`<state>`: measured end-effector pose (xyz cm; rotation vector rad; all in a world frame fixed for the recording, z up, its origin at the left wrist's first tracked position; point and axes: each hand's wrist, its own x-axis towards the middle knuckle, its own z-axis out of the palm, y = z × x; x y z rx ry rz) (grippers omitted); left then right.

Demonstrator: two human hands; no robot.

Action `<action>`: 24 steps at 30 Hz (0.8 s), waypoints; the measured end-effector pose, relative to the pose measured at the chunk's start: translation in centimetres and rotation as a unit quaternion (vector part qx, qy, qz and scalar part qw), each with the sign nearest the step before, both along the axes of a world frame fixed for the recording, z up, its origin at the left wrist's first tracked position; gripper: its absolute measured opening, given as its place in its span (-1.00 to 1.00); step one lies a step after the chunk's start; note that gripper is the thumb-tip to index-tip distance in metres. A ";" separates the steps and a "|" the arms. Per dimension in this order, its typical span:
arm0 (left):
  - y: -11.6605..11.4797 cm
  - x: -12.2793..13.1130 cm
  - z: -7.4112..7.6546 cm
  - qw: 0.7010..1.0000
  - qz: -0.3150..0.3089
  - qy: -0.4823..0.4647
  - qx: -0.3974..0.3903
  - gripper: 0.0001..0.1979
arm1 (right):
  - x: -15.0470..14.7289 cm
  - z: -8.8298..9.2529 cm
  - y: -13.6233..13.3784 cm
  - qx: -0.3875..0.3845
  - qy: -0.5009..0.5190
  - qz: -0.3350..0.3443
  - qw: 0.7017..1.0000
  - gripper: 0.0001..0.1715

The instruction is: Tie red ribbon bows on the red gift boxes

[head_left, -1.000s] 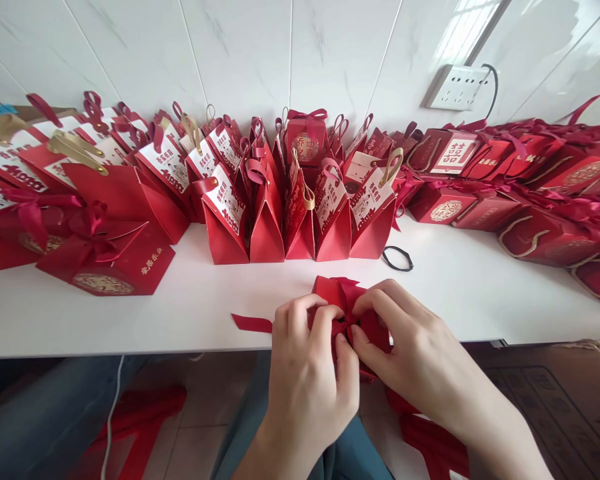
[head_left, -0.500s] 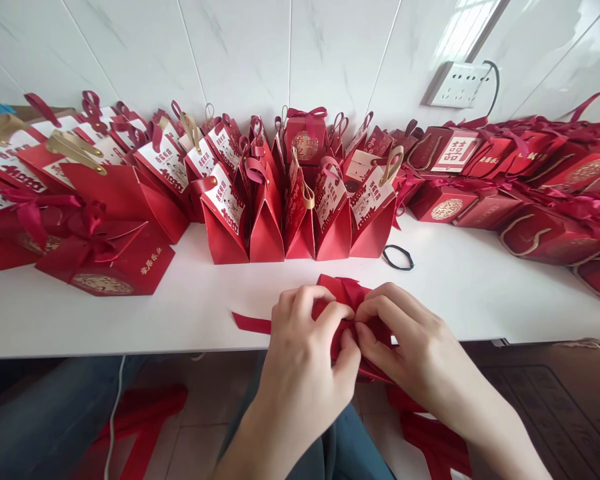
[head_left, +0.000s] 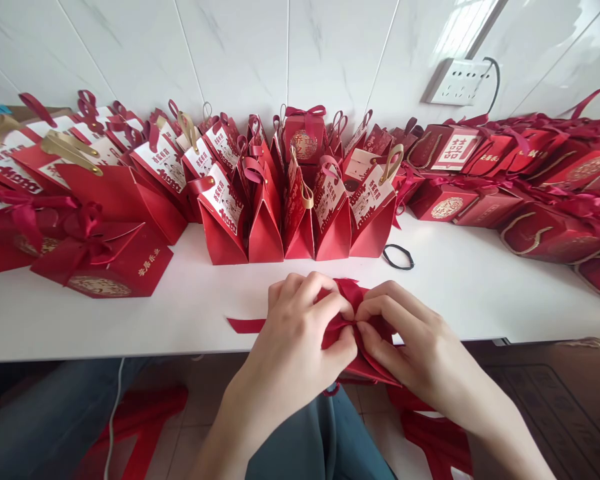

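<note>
A red gift box [head_left: 365, 363] sits at the front edge of the white table, partly hidden under both hands. Across its top runs a dark red ribbon [head_left: 247, 325], whose loose tail sticks out to the left. My left hand [head_left: 303, 333] pinches the ribbon above the box with thumb and curled fingers. Right beside it, my right hand [head_left: 405, 327] pinches the ribbon too, and the fingertips of both hands nearly meet at the middle. The exact shape of the ribbon between the fingers is hidden.
Several red gift boxes [head_left: 265, 233] with ribbon loops stand in rows along the wall. Bow-tied boxes are at left [head_left: 110, 263] and right [head_left: 445, 203]. A black hair tie [head_left: 399, 257] lies on the table [head_left: 190, 313]. A power strip [head_left: 457, 83] is mounted on the wall.
My left hand has shifted slightly left, and the ribbon's loose tail has moved a little left with it. My right hand stays nearly in place.
</note>
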<state>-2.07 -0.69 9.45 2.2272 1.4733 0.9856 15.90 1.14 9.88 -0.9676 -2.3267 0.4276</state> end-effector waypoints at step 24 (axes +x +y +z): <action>0.2 1.0 -0.6 0.997 0.025 -0.071 -0.023 -0.89 | -0.4 -0.1 0.5 -0.009 0.020 -0.014 1.000 -0.82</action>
